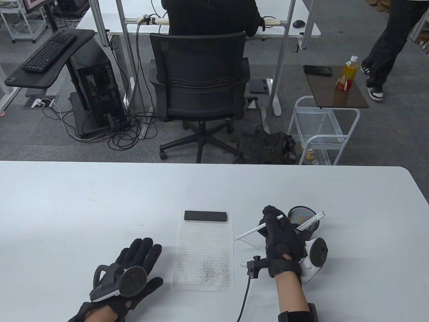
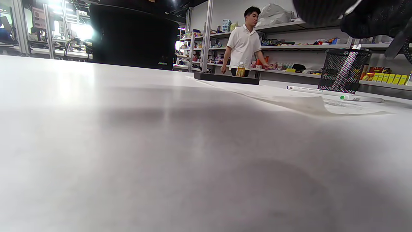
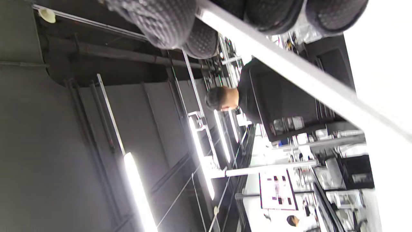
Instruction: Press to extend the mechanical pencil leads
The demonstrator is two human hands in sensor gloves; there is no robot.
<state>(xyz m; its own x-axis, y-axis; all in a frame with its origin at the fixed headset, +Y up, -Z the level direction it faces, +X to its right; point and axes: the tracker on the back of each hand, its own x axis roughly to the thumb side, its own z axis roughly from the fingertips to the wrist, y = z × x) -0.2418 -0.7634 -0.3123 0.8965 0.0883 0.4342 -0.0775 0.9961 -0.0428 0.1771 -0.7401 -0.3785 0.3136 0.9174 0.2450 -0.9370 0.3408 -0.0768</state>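
Observation:
My right hand (image 1: 277, 231) grips a white mechanical pencil (image 1: 252, 232) above the table. Its tip points left, just off the paper's right edge, and its top end shows white by my curled fingers. In the right wrist view the barrel (image 3: 289, 74) runs slantwise under my fingertips (image 3: 161, 19). My left hand (image 1: 135, 263) rests flat on the table, fingers spread, holding nothing, left of the paper. A black mesh pen cup (image 1: 304, 218) behind my right hand holds another white pencil (image 1: 315, 219). The cup also shows in the left wrist view (image 2: 342, 71).
A lined sheet (image 1: 204, 255) with grey scribble marks lies between my hands, with a black block (image 1: 205, 216) on its far end. In the left wrist view two pens (image 2: 309, 90) lie on the table before the cup. A cable (image 1: 244, 295) trails from my right wrist.

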